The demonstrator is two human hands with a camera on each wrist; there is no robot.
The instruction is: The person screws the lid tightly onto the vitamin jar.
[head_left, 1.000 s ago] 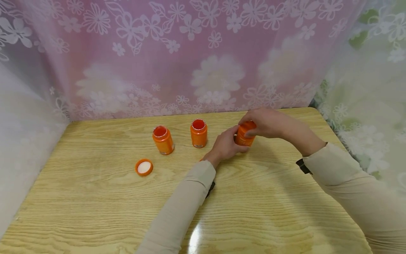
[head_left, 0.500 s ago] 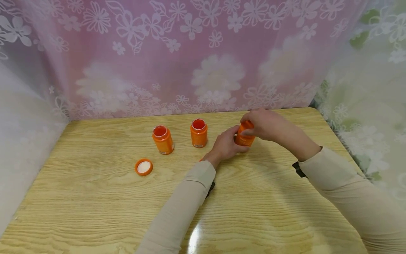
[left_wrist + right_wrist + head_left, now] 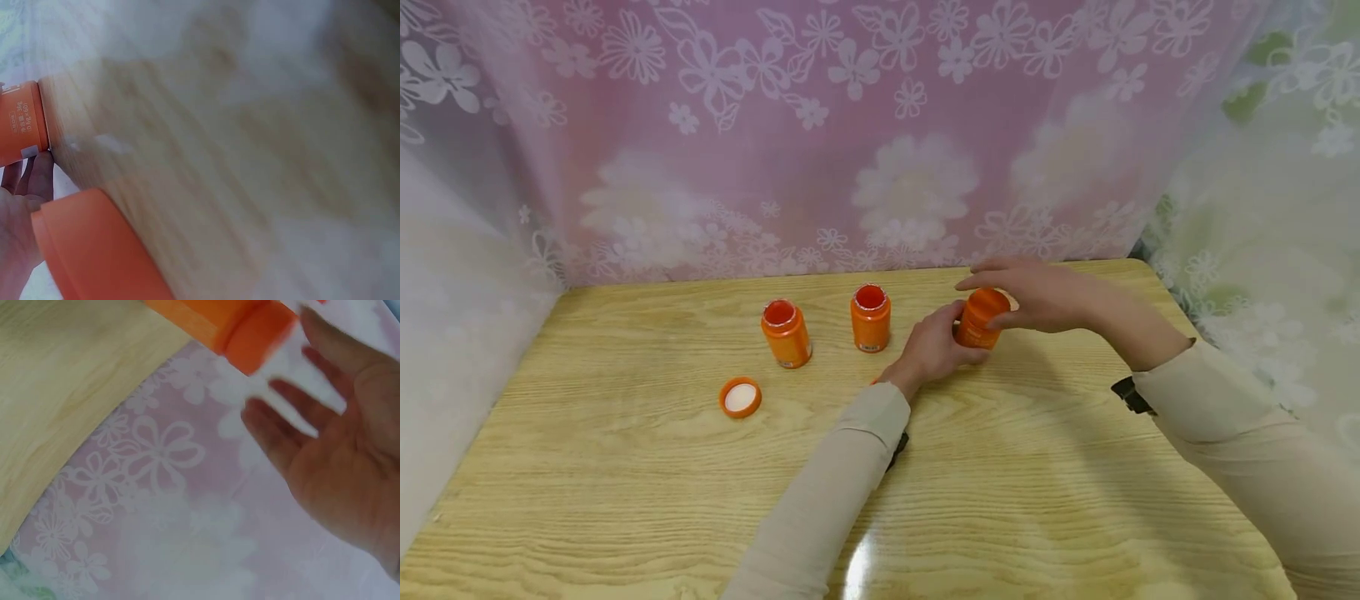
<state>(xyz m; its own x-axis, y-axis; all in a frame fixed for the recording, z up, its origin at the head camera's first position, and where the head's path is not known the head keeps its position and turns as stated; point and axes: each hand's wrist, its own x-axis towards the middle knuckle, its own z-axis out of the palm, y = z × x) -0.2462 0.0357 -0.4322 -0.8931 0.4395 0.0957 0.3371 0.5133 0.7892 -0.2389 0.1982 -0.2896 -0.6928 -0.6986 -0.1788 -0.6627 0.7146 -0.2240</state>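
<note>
On the right part of the table, an orange plastic bottle (image 3: 977, 335) stands upright with its orange lid (image 3: 988, 302) on. My left hand (image 3: 934, 343) grips the bottle's body from the left, and the left wrist view shows fingers at the base of that bottle (image 3: 22, 122). Above and right of the lid, my right hand (image 3: 1048, 293) has its fingers spread. In the right wrist view those fingers (image 3: 275, 434) are straightened and apart from the lid (image 3: 259, 339). Two lidless orange bottles, one in the middle (image 3: 871, 323) and one farther left (image 3: 787, 337), stand upright.
An orange lid (image 3: 741, 397) lies with its white inside up, in front of the left bottle. Another orange lid (image 3: 103, 247) sits close to my left wrist, mostly hidden in the head view. A flowered pink curtain (image 3: 775, 167) hangs behind the wooden table (image 3: 625, 483).
My right hand has loosened from the lid, its fingers spreading and the hand shifting slightly right, so the lid's top shows. The left hand stays on the bottle.
</note>
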